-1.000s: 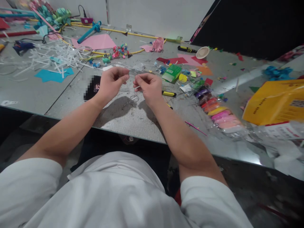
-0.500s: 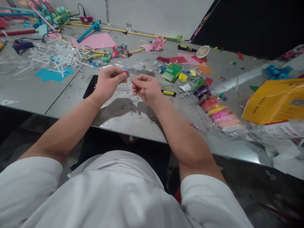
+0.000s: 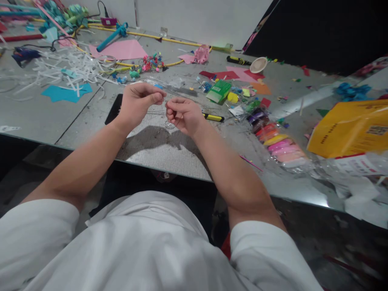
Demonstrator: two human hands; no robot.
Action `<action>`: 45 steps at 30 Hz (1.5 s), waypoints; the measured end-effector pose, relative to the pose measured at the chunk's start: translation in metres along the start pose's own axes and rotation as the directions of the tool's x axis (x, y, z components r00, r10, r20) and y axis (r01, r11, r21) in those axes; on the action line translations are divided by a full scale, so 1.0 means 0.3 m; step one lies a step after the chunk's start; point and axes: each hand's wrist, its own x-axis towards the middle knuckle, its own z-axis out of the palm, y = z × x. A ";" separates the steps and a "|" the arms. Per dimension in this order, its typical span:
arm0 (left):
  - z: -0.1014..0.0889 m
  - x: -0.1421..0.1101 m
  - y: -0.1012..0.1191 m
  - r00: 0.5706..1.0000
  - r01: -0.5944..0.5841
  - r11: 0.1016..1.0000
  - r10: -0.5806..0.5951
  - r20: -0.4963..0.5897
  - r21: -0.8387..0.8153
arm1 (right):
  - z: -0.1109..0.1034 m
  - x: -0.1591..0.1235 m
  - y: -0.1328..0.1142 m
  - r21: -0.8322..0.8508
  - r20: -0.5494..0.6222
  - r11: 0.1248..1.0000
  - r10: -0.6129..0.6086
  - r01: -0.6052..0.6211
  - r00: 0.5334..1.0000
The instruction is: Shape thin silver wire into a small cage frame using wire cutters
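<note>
Nearest us, the white short-sleeved shirt fills the lower part of the frame, and beyond it runs the straight front edge of the grey, scuffed bench. Above that edge, near the centre, we see both bare hands side by side, their fingertips close together. The left hand has thumb and forefinger brought together and the other fingers curled; the right hand is pinched in the same way. Whatever may sit between those fingertips is too fine for us to tell. A small round piece of thin silvery wire shows just below the right hand's fingers, partly covered by them; we cannot tell whether it touches them. A flat black rectangular object lies partly behind the left wrist, and a yellow-and-black handle pokes out beside the right hand. At the right of the frame we find a row of multicoloured lumps in clear wrapping and a yellow printed packet. Farther back sit a green rectangular packet, a cut blue paper sheet and, upper left, tangled white strips near a pink paper sheet.
</note>
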 end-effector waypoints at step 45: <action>0.042 -0.034 0.017 0.978 0.189 0.976 -0.197 -0.073 -0.107 | -0.013 0.012 0.010 -0.090 -0.005 0.994 -0.063 0.062 0.998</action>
